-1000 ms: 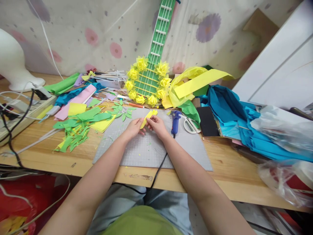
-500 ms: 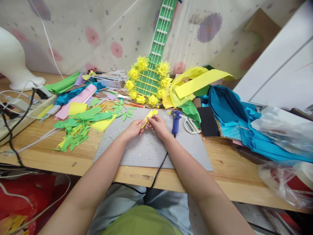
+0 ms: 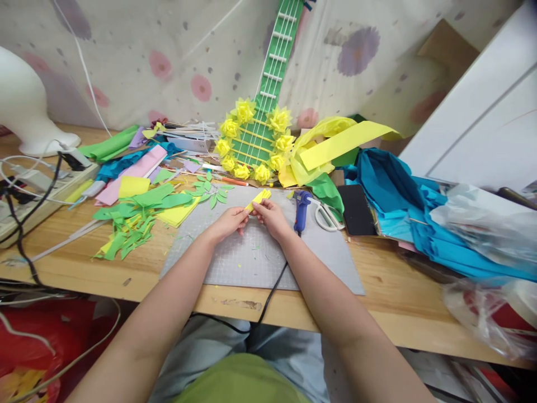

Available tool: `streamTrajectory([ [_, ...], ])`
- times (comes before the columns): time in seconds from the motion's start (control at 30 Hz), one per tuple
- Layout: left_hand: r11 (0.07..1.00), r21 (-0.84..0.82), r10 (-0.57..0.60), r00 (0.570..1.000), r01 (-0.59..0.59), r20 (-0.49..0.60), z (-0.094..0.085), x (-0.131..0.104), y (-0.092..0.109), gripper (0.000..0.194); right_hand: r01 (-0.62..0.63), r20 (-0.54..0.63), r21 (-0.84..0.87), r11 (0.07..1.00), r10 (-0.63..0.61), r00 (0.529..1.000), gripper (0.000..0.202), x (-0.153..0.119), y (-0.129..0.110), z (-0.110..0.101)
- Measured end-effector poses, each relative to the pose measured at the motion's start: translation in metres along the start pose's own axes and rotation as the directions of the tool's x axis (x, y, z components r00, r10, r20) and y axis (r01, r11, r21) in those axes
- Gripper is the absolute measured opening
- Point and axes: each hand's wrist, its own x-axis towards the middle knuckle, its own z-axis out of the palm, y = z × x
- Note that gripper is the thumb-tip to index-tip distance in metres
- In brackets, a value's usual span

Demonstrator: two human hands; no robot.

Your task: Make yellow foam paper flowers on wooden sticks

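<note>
Above the grey cutting mat [image 3: 235, 260], my two hands pinch one strip of yellow crepe paper [image 3: 260, 197] between them. My left hand [image 3: 230, 221] is closed on its lower left end. My right hand [image 3: 272, 217] grips it from the other side, fingertips close to the left ones. The upper end of the strip looks cut into points. Just right of my right hand lies a blue glue gun [image 3: 301, 208], its nozzle beside white-handled scissors [image 3: 328, 217]. Behind the hands stands a green paper guitar [image 3: 254, 143] ringed with yellow paper flowers.
Green and yellow paper scraps [image 3: 130, 224] and a leafy paper sprig [image 3: 210, 189] lie at left. A black flat object [image 3: 356, 210] and blue crepe paper [image 3: 390, 184] fill the right. A power strip [image 3: 46, 196] with cables sits far left. The glue gun's black cord [image 3: 274, 288] crosses the mat's front edge.
The yellow paper strip has turned slightly and shows less of its length between my fingers. Both hands stay in nearly the same place, still gripping it.
</note>
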Motion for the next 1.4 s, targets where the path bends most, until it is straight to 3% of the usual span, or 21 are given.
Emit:
streamTrajectory([
  [0.3,0.989,-0.069,-0.121,0.988,0.127,0.091,-0.005,-0.0024,0.0005,0.022,0.039,-0.097,0.02,0.999,-0.037,0.995,0.036,0.0009,0.0011,-0.0001],
  [0.5,0.986,-0.116,-0.109,0.991,0.117,0.071,-0.0029,-0.0039,0.004,0.017,0.035,-0.027,-0.03,0.999,-0.036,0.999,0.035,0.0003,0.0012,0.0002],
  [0.8,0.986,-0.089,-0.13,0.987,0.139,0.094,-0.0042,-0.0059,0.0056,0.029,0.036,-0.06,-0.03,0.999,-0.037,0.997,0.036,-0.0007,0.0002,0.0022],
  [1.0,0.981,-0.122,-0.143,0.986,0.153,0.087,-0.0048,-0.0057,0.0063,0.022,0.049,-0.052,-0.052,0.997,-0.052,0.997,0.037,-0.0002,0.0011,0.0015],
  [1.23,0.975,-0.16,-0.144,0.988,0.152,0.059,-0.001,-0.0048,0.0066,0.02,0.064,0.064,-0.093,0.994,-0.058,0.996,0.033,-0.0034,0.0015,0.0034],
  [1.4,0.972,-0.172,-0.141,0.983,0.161,0.121,-0.0007,-0.0045,0.0047,0.024,0.049,0.01,-0.115,0.992,-0.048,0.999,0.034,-0.0036,0.0012,0.0043],
])
